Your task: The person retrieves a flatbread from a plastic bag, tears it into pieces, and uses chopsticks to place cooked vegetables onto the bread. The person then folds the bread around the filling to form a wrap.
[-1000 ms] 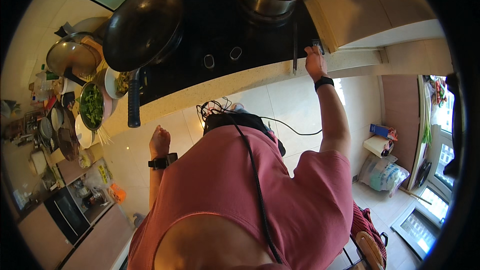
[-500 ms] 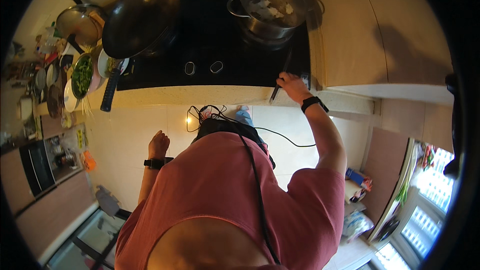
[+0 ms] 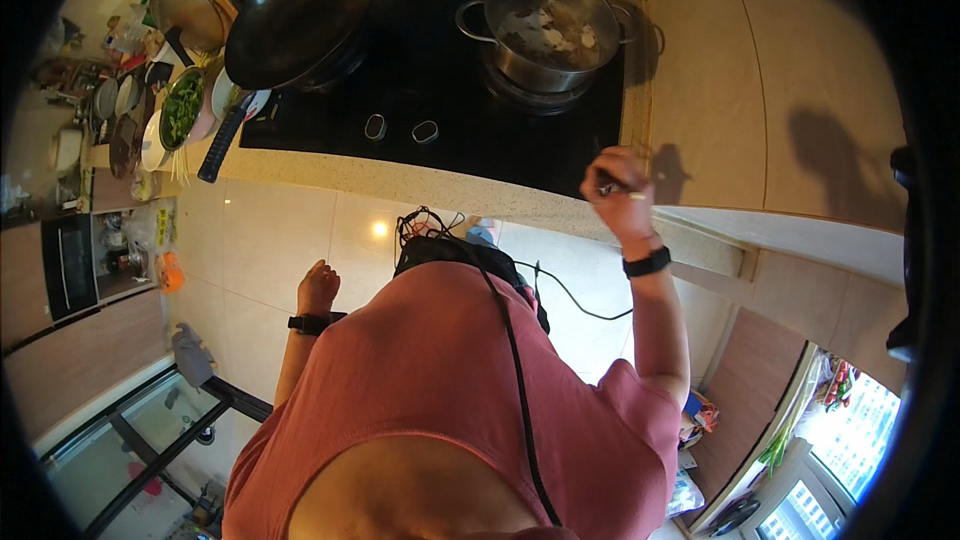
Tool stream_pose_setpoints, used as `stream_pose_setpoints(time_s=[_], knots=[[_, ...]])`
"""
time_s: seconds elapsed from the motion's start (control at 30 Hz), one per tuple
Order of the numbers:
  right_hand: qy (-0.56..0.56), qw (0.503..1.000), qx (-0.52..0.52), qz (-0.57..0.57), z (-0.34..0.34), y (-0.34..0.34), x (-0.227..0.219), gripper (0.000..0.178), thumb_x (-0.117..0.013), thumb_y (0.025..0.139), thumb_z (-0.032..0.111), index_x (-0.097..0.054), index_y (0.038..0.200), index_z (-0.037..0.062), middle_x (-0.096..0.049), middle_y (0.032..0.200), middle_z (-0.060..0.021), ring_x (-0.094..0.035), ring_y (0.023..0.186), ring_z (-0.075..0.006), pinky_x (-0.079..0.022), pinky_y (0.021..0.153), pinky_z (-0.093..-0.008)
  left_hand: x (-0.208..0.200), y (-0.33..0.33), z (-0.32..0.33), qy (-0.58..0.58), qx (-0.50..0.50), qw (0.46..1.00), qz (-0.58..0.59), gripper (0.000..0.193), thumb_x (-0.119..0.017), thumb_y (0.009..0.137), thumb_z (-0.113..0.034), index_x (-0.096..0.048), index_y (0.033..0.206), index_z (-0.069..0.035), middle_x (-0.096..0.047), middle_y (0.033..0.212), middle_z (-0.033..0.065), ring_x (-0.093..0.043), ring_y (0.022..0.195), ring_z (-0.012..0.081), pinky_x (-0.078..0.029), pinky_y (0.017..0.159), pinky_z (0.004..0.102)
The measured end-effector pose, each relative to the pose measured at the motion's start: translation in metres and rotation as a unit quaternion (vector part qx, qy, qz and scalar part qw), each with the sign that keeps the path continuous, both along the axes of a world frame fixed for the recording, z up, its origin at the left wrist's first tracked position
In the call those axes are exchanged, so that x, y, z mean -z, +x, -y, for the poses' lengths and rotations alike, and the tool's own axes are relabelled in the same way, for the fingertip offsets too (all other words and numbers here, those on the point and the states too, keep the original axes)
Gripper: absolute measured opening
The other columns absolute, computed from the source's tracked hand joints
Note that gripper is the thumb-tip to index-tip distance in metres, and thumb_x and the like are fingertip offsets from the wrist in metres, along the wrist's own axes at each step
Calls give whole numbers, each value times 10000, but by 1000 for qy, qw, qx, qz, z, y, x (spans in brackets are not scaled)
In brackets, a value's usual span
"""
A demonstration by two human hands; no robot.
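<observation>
My right hand (image 3: 622,202) is raised over the front right edge of the black cooktop (image 3: 450,155), closed around dark chopsticks (image 3: 608,181). Seen nearly end-on, they show only as a short dark piece at the fingers. Beyond that hand, a two-handled steel pot (image 3: 545,72) stands on the right burner. Pale and brownish pieces of food (image 3: 550,32) lie in its liquid. Low on the left, away from the counter, my left hand (image 3: 318,288) hangs with curled fingers and nothing visible in it.
A dark wok (image 3: 300,25) with a black handle sits tilted on the left burner. Left of it are a bowl of green vegetables (image 3: 183,110), plates and a lidded pan (image 3: 190,12). A wall (image 3: 710,90) borders the cooktop's right side. Black cable (image 3: 575,305) hangs before my body.
My right hand has moved right and lifted off the cooktop's front edge, turning the chopsticks nearly end-on. My left hand has stayed put. The view has shifted slightly.
</observation>
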State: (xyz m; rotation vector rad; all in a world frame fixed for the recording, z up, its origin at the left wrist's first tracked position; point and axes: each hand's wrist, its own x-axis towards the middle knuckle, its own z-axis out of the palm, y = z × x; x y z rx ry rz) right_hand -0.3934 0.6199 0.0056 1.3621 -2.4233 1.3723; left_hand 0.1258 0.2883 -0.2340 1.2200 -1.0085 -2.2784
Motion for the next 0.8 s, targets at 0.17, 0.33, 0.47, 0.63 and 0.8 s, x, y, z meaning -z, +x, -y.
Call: stream_pose_setpoints(time_s=[0.17, 0.33, 0.47, 0.63, 0.8], knots=[[-226, 947, 98, 207, 4, -25, -79, 152, -597, 831, -38, -578, 973, 11, -636, 802, -67, -668, 782, -183, -551, 720, -271, -11, -3, 1, 41, -35, 998, 28, 70, -486, 889, -59, -546, 854, -56, -473, 664, 22, -514, 667, 148, -431, 609, 268], [-161, 945, 45, 279, 50, -78, -94, 145, -532, 938, 104, -600, 1029, 14, -649, 874, -90, -681, 854, -205, -545, 740, -282, -1, -1, 3, 27, -48, 998, -11, 128, -503, 915, -128, -536, 806, -70, -541, 708, 47, -546, 679, 187, -456, 636, 284], [21, 957, 12, 290, 86, -105, -78, 190, -547, 949, 198, -611, 1063, 59, -634, 844, -75, -672, 803, -160, -532, 713, -246, 5, 13, 2, -22, -28, 998, 59, 109, -559, 893, -83, -522, 791, -72, -513, 708, 9, -496, 640, 127, -439, 603, 254], [130, 944, -115, 281, 126, -124, -55, 211, -571, 932, 216, -654, 1082, 93, -631, 812, -37, -613, 708, -103, -507, 677, -222, -6, 13, -11, 7, -59, 995, 77, 118, -557, 888, -80, -505, 782, -73, -506, 707, 11, -489, 644, 132, -438, 607, 252], [130, 958, -41, 254, 134, -133, -59, 235, -571, 932, 260, -700, 1031, 91, -664, 878, -21, -585, 682, -87, -498, 656, -220, -21, 4, -26, 153, -164, 975, 0, 172, -542, 871, -73, -464, 720, -93, -462, 663, 0, -480, 634, 130, -427, 593, 245]])
